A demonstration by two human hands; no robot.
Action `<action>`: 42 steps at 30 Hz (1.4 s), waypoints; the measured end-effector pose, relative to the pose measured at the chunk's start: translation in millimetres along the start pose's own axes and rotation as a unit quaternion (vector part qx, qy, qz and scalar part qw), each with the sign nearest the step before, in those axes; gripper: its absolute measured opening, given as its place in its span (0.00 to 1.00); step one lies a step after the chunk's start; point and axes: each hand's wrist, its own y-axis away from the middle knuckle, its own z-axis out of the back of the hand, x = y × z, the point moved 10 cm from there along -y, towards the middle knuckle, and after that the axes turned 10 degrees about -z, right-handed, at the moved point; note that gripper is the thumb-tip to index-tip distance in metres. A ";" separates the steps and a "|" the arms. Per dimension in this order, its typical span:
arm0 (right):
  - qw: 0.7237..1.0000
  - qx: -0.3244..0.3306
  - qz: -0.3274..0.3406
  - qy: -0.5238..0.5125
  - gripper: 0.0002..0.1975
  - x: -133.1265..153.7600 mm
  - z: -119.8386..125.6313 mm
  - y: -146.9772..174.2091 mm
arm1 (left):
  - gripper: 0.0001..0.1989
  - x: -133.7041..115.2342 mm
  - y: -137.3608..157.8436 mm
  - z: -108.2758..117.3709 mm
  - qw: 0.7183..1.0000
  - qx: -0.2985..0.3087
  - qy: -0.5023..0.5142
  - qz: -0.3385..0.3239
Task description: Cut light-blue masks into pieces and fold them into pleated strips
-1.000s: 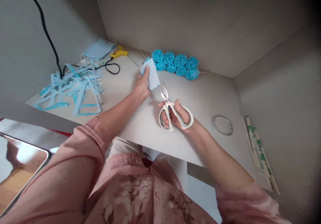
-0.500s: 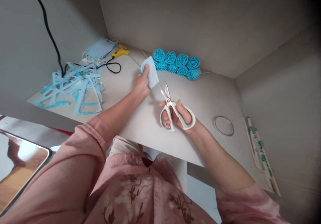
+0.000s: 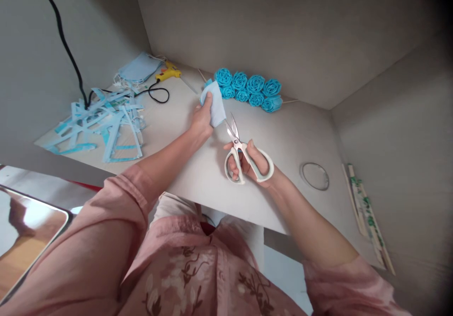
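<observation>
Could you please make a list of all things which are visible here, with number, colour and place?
Table: one, pale grey, centre
Walls: three, grey, behind and beside
Scissors: one, white handles, right hand
Sheet: one, light blue, left hand
Roses: at least eight, bright blue, table's back
Masks: a pile, light blue, back left
Glue gun: one, yellow, beside masks
Strips: many, blue and white, table's left
Cord: count unclear, black, left side
Wire ring: one, grey, table's right
Sticks: several, pale, far right and beside roses
Panel: one, framed, brown and white, bottom left; identity unclear
Trousers: one pair, pale, bottom centre
Shirt: one, pink, bottom
Left hand: one, bare, holding sheet
Right hand: one, bare, holding scissors
</observation>
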 end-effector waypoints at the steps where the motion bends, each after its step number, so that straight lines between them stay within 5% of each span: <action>1: 1.000 -0.002 0.000 -0.004 0.31 -0.1 0.4 -0.2 | 0.16 0.6 1.0 -0.9 1.000 0.001 0.004 -0.003; 42: 0.999 -0.035 0.011 -0.005 0.32 1.5 2.5 -0.8 | 0.15 -4.2 8.6 -5.7 0.998 0.017 -0.022 -0.058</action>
